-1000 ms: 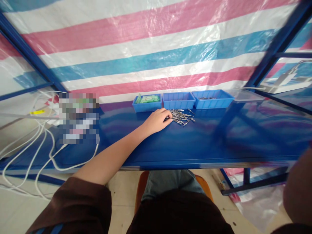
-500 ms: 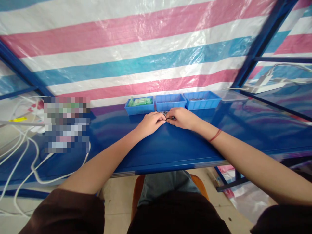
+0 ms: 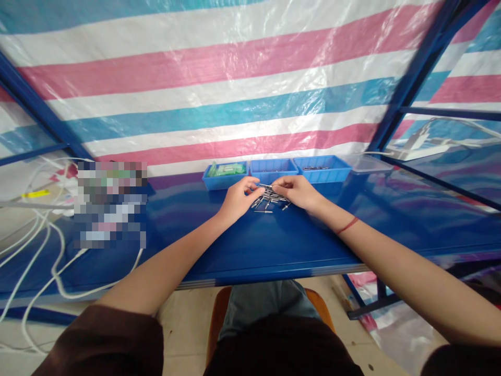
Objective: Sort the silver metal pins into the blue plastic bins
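Note:
A small pile of silver pop rivets (image 3: pixel 271 196) lies on the blue table between my hands, with a few loose ones at its front edge. My right hand (image 3: pixel 298 191) is above the pile's right side, thumb and fingertips pinched on a single rivet (image 3: pixel 265 185) that points left. At the pile's left side is my left hand (image 3: pixel 239 199), its thumb and forefinger apart and curved near that rivet's tip. Nothing shows between the left fingers.
Behind the pile stand three blue bins: the left bin (image 3: pixel 223 181) with green packets, the middle bin (image 3: pixel 274 166) and right bin (image 3: pixel 326 169) with small metal pieces. White cables (image 3: pixel 58 261) run over the table's left side. A clear lid (image 3: pixel 370 164) lies at right.
My hands have moved apart from each other, and the rivet pile they were covering now shows. A rivet sticks out of my right fingertips. The view has tilted slightly upward.

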Available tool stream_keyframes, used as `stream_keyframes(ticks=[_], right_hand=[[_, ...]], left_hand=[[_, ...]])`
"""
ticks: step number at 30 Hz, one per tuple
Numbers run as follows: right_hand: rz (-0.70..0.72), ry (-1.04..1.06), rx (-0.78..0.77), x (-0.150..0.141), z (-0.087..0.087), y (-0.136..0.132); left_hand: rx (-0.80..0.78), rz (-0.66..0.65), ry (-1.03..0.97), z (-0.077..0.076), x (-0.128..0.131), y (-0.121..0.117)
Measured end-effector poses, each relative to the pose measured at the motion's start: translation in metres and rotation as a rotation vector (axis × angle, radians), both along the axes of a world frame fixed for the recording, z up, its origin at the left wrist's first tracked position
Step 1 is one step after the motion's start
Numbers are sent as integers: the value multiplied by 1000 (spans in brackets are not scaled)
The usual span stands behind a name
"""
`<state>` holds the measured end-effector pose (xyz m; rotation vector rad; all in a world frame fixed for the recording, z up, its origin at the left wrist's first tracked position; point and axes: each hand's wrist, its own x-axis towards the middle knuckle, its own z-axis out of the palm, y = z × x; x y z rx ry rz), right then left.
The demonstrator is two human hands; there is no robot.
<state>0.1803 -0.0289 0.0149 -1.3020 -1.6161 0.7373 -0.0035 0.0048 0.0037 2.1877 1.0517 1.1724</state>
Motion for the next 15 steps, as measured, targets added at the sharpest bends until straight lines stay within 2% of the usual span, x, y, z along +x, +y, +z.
stream_keyframes(ticks=[3,7,12,15], right_hand=[[67,166,-75,-2,2,-4],[105,276,-159,-5,5,-9],[129,234,-208,-7,5,-10],[148,167,-185,-5,7,-9]], left_hand=[[-16,-36,-90,2,2,-3],[7,-21,-147,3,3,-5],[66,-22,-139,5,3,-8],[112,-29,-126,6,2,-10]])
